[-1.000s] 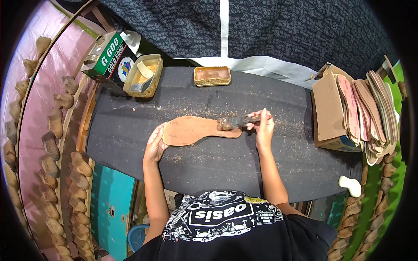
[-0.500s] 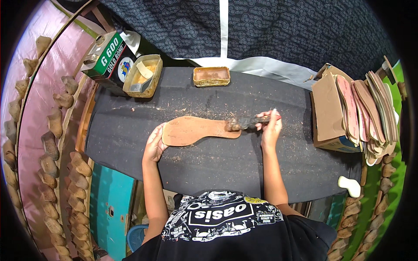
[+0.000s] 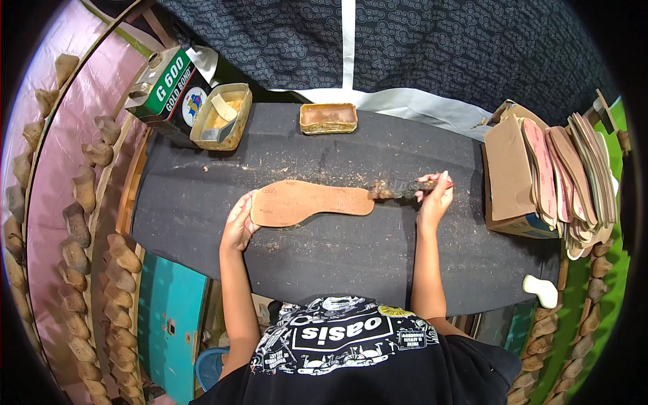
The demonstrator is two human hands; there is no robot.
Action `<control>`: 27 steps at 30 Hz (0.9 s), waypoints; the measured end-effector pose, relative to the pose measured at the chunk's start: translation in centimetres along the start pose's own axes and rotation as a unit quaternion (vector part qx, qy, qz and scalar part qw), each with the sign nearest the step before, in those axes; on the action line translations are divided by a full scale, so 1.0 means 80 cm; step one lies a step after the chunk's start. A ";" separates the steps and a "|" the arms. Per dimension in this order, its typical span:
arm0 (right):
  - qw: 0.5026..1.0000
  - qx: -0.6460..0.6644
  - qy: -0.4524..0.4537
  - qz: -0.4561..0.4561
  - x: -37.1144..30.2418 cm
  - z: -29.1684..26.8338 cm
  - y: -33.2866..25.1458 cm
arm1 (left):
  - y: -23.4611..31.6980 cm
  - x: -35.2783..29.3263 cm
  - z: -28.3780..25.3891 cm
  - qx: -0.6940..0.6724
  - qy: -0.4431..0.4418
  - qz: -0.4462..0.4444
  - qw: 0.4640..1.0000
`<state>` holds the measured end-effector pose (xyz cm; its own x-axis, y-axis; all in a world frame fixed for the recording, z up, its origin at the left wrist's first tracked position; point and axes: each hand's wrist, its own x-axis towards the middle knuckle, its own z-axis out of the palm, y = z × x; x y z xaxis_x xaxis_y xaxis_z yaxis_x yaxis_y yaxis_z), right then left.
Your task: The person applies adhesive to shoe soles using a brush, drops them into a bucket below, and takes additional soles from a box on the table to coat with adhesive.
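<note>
My left hand (image 3: 239,221) grips the broad end of a tan shoe insole (image 3: 304,202), which is held level above the dark tabletop. In my right hand (image 3: 435,194) is a dark, glue-crusted brush (image 3: 401,189), pinched by its handle. The brush's tip is at the insole's narrow right end, by its upper edge; whether it touches there I cannot tell. Faint small marks show on the insole's upper face.
A shallow tub of brown stuff (image 3: 328,119) stands at the table's far edge. Left of it are a yellowish container with scrapers (image 3: 221,117) and a tin can (image 3: 164,94). At right, a cardboard box (image 3: 516,175) holds stacked insoles (image 3: 574,175). Wooden shoe lasts (image 3: 77,225) line both sides.
My right hand and the brush have moved right, from on top of the insole's narrow part to its right end. My left hand and the insole have stayed in place.
</note>
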<state>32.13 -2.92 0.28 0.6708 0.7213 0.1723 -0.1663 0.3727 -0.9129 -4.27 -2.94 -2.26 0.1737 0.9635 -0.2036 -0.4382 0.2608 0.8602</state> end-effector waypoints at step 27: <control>0.997 -0.021 -0.029 0.072 -0.009 0.011 0.015 | -0.004 0.002 -0.002 0.014 -0.010 0.006 1.000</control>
<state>30.81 -2.50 -0.59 0.5991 0.7986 0.0574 -0.2279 0.2388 -0.9439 -4.25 -2.86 -2.64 0.1856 0.9651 -0.1850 -0.4160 0.2477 0.8750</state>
